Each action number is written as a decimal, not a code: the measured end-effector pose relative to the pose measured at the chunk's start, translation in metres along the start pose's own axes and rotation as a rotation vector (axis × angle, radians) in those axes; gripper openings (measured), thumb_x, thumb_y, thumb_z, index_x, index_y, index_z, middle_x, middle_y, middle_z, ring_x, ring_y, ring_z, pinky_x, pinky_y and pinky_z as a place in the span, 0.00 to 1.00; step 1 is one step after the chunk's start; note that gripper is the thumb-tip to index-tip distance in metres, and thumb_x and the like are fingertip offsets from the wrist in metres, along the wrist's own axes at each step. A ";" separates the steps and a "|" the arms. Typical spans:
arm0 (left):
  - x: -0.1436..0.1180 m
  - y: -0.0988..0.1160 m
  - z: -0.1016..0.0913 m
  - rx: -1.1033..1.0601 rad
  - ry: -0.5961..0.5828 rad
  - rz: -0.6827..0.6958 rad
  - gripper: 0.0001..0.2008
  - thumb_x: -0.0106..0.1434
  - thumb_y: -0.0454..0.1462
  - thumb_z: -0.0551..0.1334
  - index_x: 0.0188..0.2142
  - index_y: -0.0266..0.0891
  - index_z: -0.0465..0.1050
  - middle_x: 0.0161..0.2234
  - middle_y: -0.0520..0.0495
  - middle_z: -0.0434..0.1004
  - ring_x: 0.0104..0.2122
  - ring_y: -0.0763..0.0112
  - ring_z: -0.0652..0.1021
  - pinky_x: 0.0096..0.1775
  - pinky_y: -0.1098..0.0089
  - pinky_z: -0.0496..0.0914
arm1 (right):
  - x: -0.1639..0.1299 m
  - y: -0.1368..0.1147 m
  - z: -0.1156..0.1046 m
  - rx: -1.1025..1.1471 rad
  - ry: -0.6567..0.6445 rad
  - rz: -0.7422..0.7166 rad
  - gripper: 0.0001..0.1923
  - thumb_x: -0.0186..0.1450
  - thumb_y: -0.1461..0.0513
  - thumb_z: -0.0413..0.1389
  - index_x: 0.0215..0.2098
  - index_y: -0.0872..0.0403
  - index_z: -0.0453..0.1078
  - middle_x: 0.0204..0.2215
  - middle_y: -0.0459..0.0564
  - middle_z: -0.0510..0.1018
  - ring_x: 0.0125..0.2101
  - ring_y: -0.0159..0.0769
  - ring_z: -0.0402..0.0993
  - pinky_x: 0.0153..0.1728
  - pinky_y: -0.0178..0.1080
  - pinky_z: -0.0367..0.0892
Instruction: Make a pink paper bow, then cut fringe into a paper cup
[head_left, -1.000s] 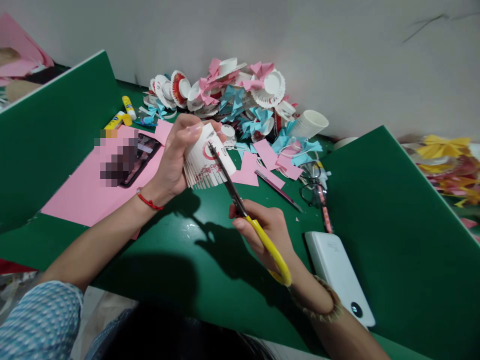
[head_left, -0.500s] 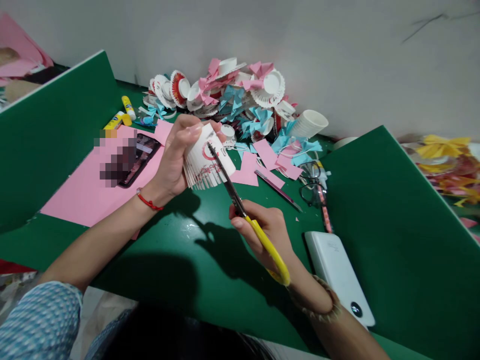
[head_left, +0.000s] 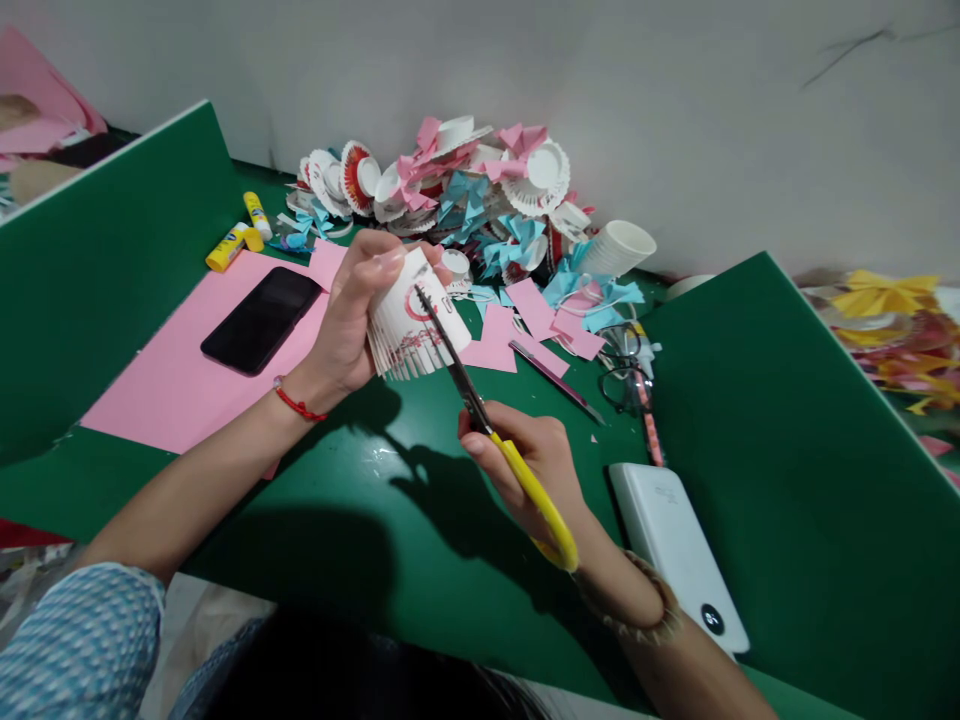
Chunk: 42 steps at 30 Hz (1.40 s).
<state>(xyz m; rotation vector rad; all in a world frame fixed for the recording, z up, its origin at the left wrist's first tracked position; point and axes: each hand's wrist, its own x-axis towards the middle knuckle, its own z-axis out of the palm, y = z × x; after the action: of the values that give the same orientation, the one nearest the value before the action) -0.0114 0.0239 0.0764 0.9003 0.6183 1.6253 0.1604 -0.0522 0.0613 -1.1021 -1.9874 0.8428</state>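
My left hand (head_left: 349, 315) grips a white paper cup (head_left: 411, 325) with red print, its wall cut into many thin strips that fan out downward. My right hand (head_left: 536, 465) holds yellow-handled scissors (head_left: 491, 420). Their closed blades reach up into the cup's side, the tips near its red ring mark. Both hands hover above the green table (head_left: 375, 520).
A black phone (head_left: 261, 318) lies on a pink sheet (head_left: 172, 385) at left, with glue sticks (head_left: 240, 235) behind. A heap of cut cups and pink and blue paper bows (head_left: 465, 190) sits by the wall. Glasses (head_left: 626, 375), a white power bank (head_left: 679, 550) and green dividers flank the hands.
The scissors' blades have slid very slightly along the cup. The hands and cup hold nearly the same place.
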 end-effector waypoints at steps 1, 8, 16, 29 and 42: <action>0.000 0.000 0.000 0.001 0.009 0.000 0.10 0.59 0.41 0.61 0.28 0.40 0.62 0.30 0.52 0.74 0.46 0.59 0.79 0.44 0.61 0.74 | 0.000 0.000 0.000 -0.001 -0.002 0.001 0.24 0.65 0.46 0.51 0.21 0.54 0.61 0.15 0.39 0.54 0.17 0.25 0.47 0.17 0.31 0.47; -0.001 0.000 0.001 -0.095 -0.017 -0.018 0.09 0.57 0.38 0.64 0.30 0.40 0.63 0.32 0.51 0.73 0.49 0.56 0.78 0.44 0.60 0.74 | 0.002 -0.002 -0.004 -0.008 -0.046 0.028 0.23 0.65 0.44 0.50 0.27 0.55 0.65 0.15 0.39 0.57 0.17 0.26 0.50 0.18 0.31 0.49; 0.003 0.010 0.001 -0.106 -0.001 -0.009 0.07 0.61 0.38 0.62 0.30 0.41 0.64 0.32 0.52 0.76 0.42 0.64 0.80 0.43 0.64 0.74 | 0.001 -0.006 -0.012 0.122 -0.282 0.026 0.36 0.59 0.34 0.46 0.45 0.56 0.61 0.27 0.45 0.65 0.24 0.31 0.58 0.24 0.34 0.57; -0.002 0.010 0.004 -0.124 -0.077 0.000 0.08 0.58 0.38 0.64 0.30 0.41 0.64 0.32 0.53 0.76 0.50 0.57 0.77 0.46 0.62 0.75 | 0.000 -0.010 -0.013 0.165 -0.258 0.045 0.32 0.61 0.35 0.45 0.43 0.53 0.59 0.29 0.46 0.64 0.27 0.33 0.58 0.27 0.37 0.59; -0.001 0.007 0.004 -0.059 0.035 -0.019 0.08 0.60 0.40 0.63 0.31 0.40 0.65 0.35 0.51 0.75 0.54 0.54 0.74 0.46 0.60 0.74 | 0.000 -0.006 -0.011 0.156 -0.256 0.033 0.33 0.61 0.35 0.44 0.43 0.53 0.59 0.28 0.45 0.63 0.26 0.32 0.57 0.26 0.36 0.58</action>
<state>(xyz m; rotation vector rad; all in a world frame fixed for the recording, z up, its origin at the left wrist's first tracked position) -0.0121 0.0212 0.0838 0.8226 0.5983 1.6372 0.1671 -0.0521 0.0723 -0.9793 -2.0719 1.1858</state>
